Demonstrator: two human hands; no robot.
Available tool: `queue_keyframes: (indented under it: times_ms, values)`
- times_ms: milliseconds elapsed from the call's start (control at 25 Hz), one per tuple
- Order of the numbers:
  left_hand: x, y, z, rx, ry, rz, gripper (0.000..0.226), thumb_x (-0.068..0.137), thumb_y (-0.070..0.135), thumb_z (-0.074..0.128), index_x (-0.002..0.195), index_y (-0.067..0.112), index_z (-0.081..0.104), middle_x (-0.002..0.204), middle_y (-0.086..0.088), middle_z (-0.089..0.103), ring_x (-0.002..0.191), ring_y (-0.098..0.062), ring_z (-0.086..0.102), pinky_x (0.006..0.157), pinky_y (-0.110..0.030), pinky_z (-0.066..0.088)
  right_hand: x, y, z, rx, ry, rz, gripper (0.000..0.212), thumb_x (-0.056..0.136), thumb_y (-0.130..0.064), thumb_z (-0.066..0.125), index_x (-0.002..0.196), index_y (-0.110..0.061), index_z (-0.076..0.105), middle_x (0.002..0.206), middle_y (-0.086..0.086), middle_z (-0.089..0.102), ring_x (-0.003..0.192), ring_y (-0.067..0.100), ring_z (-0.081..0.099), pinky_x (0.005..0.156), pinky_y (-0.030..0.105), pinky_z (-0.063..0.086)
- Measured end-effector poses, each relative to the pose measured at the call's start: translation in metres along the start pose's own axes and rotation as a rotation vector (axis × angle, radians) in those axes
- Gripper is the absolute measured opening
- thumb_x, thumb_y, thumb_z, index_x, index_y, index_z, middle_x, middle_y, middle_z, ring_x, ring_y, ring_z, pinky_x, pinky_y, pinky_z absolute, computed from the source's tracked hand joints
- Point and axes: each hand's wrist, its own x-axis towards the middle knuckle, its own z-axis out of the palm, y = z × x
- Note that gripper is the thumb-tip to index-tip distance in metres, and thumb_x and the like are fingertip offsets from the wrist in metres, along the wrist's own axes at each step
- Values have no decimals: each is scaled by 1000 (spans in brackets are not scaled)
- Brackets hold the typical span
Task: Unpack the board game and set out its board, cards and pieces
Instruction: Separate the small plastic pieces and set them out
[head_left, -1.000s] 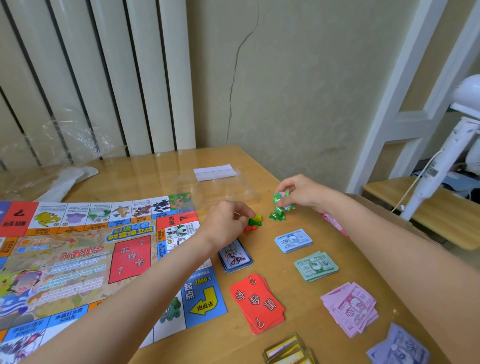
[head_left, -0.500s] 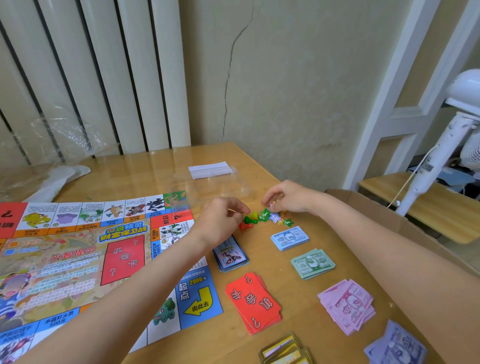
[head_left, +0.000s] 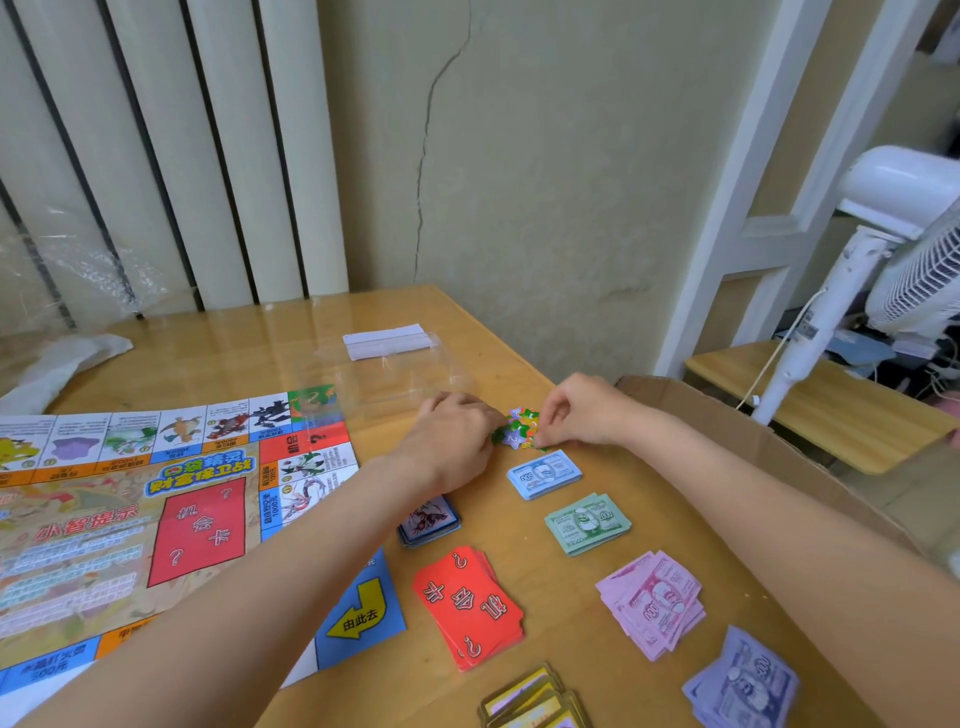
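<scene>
Wooden table (head_left: 270, 353) is carrying the game board (head_left: 156, 519), its long axis running left-right, at lower left; at centre frame, left hand (head_left: 452, 441) and right hand (head_left: 582, 410) are both pinching small coloured pieces (head_left: 519, 434).

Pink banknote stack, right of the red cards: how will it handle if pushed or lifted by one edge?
The pink banknote stack is already fanned and skewed, so a push would probably spread it further. The notes look thin, likely floppy and light. The table looks glossy, so they may slide easily.
</scene>
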Motion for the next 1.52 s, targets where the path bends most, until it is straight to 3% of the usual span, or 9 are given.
queue_keyframes:
  times_ms: [160, 360, 800, 920, 1040, 1120, 1200, 1400, 1520]
  values:
    - [7, -2, 5, 55, -68, -30, 47, 93, 14, 34, 137, 28, 44, 142, 10, 44, 138, -10, 25, 115, -35, 9, 4, 8, 2, 74, -37, 6, 15, 74, -10, 76, 69, -19, 65, 63, -7, 57, 44, -1, 48, 52, 14, 38]
    - [2, -10, 4, 36, -88, -26, 48, 93, 14, 37, 137, 32, 43, 144, 12, 41, 138, -12, 25, 113, -35, 10, 2, 15, -6, 128, -104, 23, 26, 77, 3, 69, 66, -20, 64, 61, -4, 58, 50, 8, 49, 58, 16, 42]
    - [-2, -7, -3, 2, -13, -78, 43, 92, 16, 41, 132, 30, 50, 138, 6, 48, 131, -20, 35, 108, -33, 20, -10, 21, -19, 56, -172, 55, 18, 78, -3, 70, 65, -14, 64, 52, -8, 59, 44, 4, 49, 46, 14, 41]
    - [7, -4, -7, -11, -1, -28, 46, 94, 14, 38, 137, 28, 44, 144, 7, 42, 134, -18, 32, 107, -32, 22, 8, 17, -25, 189, 31, 75, 18, 80, -7, 68, 65, -15, 64, 61, -2, 58, 54, 14, 49, 51, 20, 40]
    - [19, 8, -7, 8, -118, 64, 54, 94, 11, 35, 145, 30, 29, 152, 8, 28, 138, -18, 25, 110, -35, 20, 31, 7, -10, 177, 168, 162, 15, 80, -20, 71, 70, -14, 63, 66, -1, 57, 57, 13, 49, 55, 19, 40]
    - [26, 14, -2, 22, -179, 68, 50, 96, 15, 35, 144, 33, 31, 152, 7, 28, 136, -20, 27, 109, -37, 20, 43, 5, 5, 104, 190, 244, 25, 75, -30, 76, 85, -9, 67, 88, 8, 65, 83, 21, 61, 73, 25, 47]
    - [29, 13, 1, 46, -186, 69, 45, 98, 20, 35, 141, 34, 37, 150, 7, 32, 135, -20, 28, 108, -38, 20, 51, 3, 11, 61, 190, 279, 42, 71, -33, 78, 100, -4, 66, 111, 14, 63, 106, 27, 58, 85, 29, 47]
    - [22, -1, 0, 76, -187, 67, 48, 97, 17, 33, 140, 36, 37, 150, 13, 32, 137, -16, 23, 108, -38, 17, 54, 0, 9, 31, 151, 250, 38, 76, -27, 76, 103, -2, 68, 116, 13, 63, 115, 26, 54, 91, 30, 46]
    - [21, 0, -1, 59, -195, 60, 50, 96, 15, 33, 141, 36, 36, 150, 11, 31, 137, -17, 22, 107, -39, 18, 47, 3, 9, 143, 151, 204, 22, 81, -20, 71, 96, -4, 70, 111, 10, 67, 104, 20, 56, 82, 24, 42]
